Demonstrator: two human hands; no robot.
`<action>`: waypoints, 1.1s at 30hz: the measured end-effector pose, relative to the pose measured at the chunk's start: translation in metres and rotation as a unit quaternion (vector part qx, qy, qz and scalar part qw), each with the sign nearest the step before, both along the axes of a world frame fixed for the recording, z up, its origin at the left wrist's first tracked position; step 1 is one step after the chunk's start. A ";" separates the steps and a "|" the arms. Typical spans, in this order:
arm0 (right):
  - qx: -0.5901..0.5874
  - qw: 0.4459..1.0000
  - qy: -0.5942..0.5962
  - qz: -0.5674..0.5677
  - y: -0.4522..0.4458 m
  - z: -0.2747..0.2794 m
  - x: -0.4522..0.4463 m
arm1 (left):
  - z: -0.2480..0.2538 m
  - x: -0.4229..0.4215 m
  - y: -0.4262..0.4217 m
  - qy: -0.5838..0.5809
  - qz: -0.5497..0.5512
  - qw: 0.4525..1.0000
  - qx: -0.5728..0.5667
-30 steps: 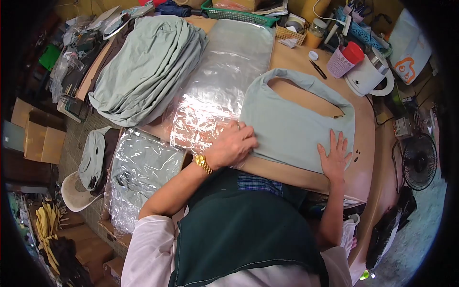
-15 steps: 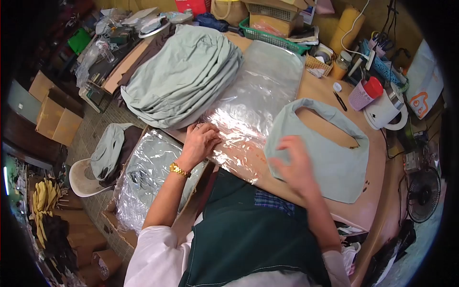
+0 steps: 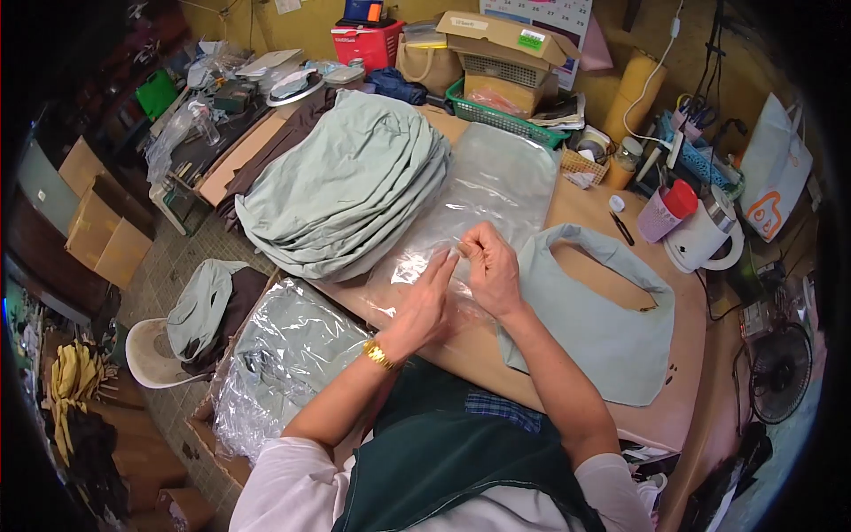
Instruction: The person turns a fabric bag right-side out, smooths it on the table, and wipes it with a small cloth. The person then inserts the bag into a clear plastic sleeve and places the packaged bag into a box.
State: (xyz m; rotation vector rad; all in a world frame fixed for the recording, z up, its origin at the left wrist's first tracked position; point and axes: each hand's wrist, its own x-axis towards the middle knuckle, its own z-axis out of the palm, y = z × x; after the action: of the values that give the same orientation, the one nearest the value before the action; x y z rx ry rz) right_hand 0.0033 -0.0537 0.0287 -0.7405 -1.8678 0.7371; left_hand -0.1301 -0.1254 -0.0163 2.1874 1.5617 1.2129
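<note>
- Sleeves (image 3: 510,173) of clear plastic are laid flat on the table (image 3: 691,328) in the middle of the frame; their near part is partly covered by the hands.
- The right hand (image 3: 490,270) is curled into a pinch, and a bit of film seems to be gripped by its fingertips. The left hand (image 3: 421,306) is held straighter, fingertips meeting the right's; whether anything is grasped by it cannot be told.
- Light, limp and slippery handling is to be expected of the film, with layers likely to cling; it is best taken by one loose edge, between thumb and forefinger.
- Bright, glassy glare is thrown back by the film, and shallow ripples are shown across it.
- Just right of centre, a grey-green cloth bag (image 3: 612,355) is spread flat, matte and apparently soft, its looped handle arched around an oval opening.
- At upper left of centre, similar cloth is heaped in a rounded, creased pile (image 3: 346,177).
- At lower left, pale cloth is seen through crinkled, shiny wrapping (image 3: 292,346).
</note>
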 end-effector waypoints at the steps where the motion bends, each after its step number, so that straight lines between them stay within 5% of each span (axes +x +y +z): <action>1: 0.017 1.000 0.018 0.003 -0.002 0.000 -0.003 | -0.007 0.002 0.020 0.013 0.015 1.000 0.002; 3: 0.037 0.999 0.035 0.005 -0.006 0.001 0.001 | -0.012 0.013 0.044 -0.198 0.019 0.980 0.019; 6: 0.061 0.997 -0.026 0.032 -0.018 0.015 0.020 | -0.007 0.020 0.049 -0.217 0.020 0.975 0.047; 7: 0.105 0.992 -0.071 -0.021 -0.024 0.022 0.040 | 0.010 0.027 0.033 -0.592 -0.089 0.782 -0.173; 8: 0.145 0.980 -0.117 -0.071 -0.029 0.025 0.062 | 0.014 0.031 0.021 -0.590 -0.091 0.783 -0.175; 13: 0.011 0.904 -0.361 -0.227 -0.043 -0.018 0.184 | 0.010 0.033 -0.036 -0.759 -0.102 0.549 -0.335; 14: -0.070 0.859 -0.433 -0.265 -0.050 -0.029 0.200 | -0.003 0.028 -0.044 -0.758 -0.100 0.548 -0.338; 15: -0.152 0.799 -0.498 -0.299 -0.055 -0.037 0.211 | -0.021 0.019 -0.051 -0.686 -0.096 0.640 -0.334; 16: -0.156 0.798 -0.499 -0.298 -0.057 -0.045 0.220 | -0.030 0.010 -0.057 -0.604 -0.091 0.722 -0.326; 17: -0.172 0.779 -0.502 -0.336 -0.057 -0.052 0.228 | -0.016 0.002 -0.060 -0.604 -0.090 0.720 -0.329; 19: -0.192 0.756 -0.503 -0.372 -0.057 -0.060 0.233 | 0.016 -0.011 -0.061 -0.368 -0.332 0.775 -0.393; 20: -0.178 0.758 -0.496 -0.383 -0.055 -0.061 0.232 | 0.020 -0.011 -0.049 -0.366 -0.333 0.773 -0.396; 21: -0.164 0.760 -0.490 -0.395 -0.053 -0.061 0.231 | 0.024 -0.010 -0.034 -0.110 -0.216 0.903 -0.355; 22: -0.165 0.759 -0.490 -0.394 -0.053 -0.061 0.230 | 0.025 -0.008 -0.021 0.156 -0.078 0.945 -0.278; 24: -0.146 0.777 -0.483 -0.376 -0.050 -0.061 0.227 | -0.014 -0.009 0.017 0.125 0.031 0.992 0.003; 27: -0.151 0.787 -0.476 -0.363 -0.051 -0.060 0.227 | -0.031 0.000 0.056 0.237 0.145 0.960 -0.044; 30: -0.150 0.792 -0.472 -0.357 -0.053 -0.062 0.231 | -0.013 -0.009 0.069 0.263 0.080 0.949 -0.154; 31: -0.153 0.791 -0.473 -0.356 -0.054 -0.063 0.232 | -0.010 -0.009 0.068 0.231 0.085 0.969 -0.024; 33: -0.136 0.796 -0.466 -0.362 -0.052 -0.065 0.232 | -0.001 -0.012 0.069 0.164 0.056 0.984 -0.036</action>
State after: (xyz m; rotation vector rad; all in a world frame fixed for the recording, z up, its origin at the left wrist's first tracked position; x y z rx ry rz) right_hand 0.2350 -0.1061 -0.0359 -2.1506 -2.0240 0.0874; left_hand -0.1416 -0.0566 -0.0168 2.3729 1.8418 0.8353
